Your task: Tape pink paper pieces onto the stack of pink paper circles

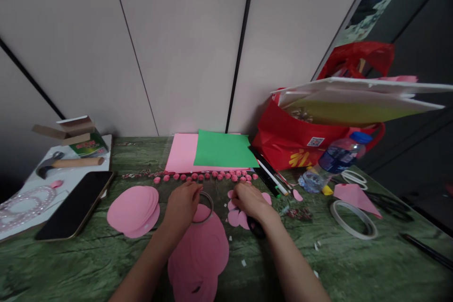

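Observation:
My left hand (186, 197) is closed, fingertips pressed together beside a thin ring (211, 205), perhaps a tape roll; whatever it pinches is hidden. Below the ring lies a pile of large pink paper discs (203, 245). My right hand (248, 198) rests over small pink paper circles (233, 218), its fingers curled down; I cannot make out anything in them. Under that wrist shows a black scissors handle (256, 227). Just beyond both hands runs a row of small pink rolled-paper roses (219, 176). Another stack of pink discs (132, 210) sits left of my left hand.
Green and pink sheets (221, 150) lie at the back. A red bag (283, 137), a water bottle (332, 163) and a white tape roll (354, 231) stand right. On the left are a phone (76, 205), a hammer (71, 163) and an opened box (87, 144).

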The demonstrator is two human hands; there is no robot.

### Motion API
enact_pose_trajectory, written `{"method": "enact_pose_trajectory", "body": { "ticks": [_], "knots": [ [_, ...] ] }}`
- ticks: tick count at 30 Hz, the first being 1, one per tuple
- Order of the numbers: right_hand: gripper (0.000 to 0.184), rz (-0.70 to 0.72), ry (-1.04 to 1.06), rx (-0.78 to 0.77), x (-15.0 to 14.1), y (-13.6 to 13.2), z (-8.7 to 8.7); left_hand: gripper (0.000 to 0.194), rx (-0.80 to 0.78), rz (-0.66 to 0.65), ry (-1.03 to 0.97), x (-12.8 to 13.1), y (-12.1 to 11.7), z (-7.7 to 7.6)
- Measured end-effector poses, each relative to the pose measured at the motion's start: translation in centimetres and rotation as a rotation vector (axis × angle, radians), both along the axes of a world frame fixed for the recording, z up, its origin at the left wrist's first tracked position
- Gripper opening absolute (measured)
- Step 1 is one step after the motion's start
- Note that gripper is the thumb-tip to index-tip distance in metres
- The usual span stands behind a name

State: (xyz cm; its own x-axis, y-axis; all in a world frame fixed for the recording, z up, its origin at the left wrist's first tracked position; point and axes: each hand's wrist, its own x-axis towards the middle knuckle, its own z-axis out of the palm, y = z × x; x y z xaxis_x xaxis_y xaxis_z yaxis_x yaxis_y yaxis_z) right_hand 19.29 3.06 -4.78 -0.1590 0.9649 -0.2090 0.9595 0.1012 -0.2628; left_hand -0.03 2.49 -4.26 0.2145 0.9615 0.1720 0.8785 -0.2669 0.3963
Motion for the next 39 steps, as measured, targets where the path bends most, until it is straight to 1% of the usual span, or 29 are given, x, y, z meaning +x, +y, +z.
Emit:
{"method": "enact_pose_trajectory", "body": {
  "ticks": [4,8,10,19,25,28,35,37,39],
  "knots": [
    [0.016,0.034,0.063,0.021,0.3,0.0,-0.2,0.025,0.014,0.007,-0.002,0.0,0.1,-0.1],
    [0.027,0.079,0.123,0.015,0.8,0.1,-0.5,0.025,0.011,-0.006,-0.002,0.0,0.0,-0.1],
    [0.029,0.089,0.138,0.011,0.9,0.2,-0.6,0.025,0.010,-0.008,0.007,-0.1,0.0,-0.1],
    [0.024,0.113,0.193,-0.010,0.8,0.4,-0.7,0.025,-0.023,0.004,-0.006,0.1,-0.1,0.2],
    [0.023,0.097,0.228,0.003,1.0,0.5,-1.2,0.025,-0.020,0.005,-0.005,0.1,-0.1,0.2],
    [0.018,0.092,0.247,0.002,1.1,0.6,-1.3,0.024,-0.023,0.012,-0.024,0.0,0.0,0.0],
    [0.012,0.063,0.300,0.008,1.3,0.6,-1.2,0.025,0.004,-0.004,-0.026,-0.1,0.0,0.0],
    [0.012,0.054,0.334,0.008,1.5,0.6,-1.2,0.024,0.021,0.008,-0.052,-0.1,0.0,0.1],
    [0.012,0.044,0.381,0.005,1.8,0.6,-1.2,0.023,0.032,0.011,-0.138,0.0,0.0,0.1]
  ]
}}
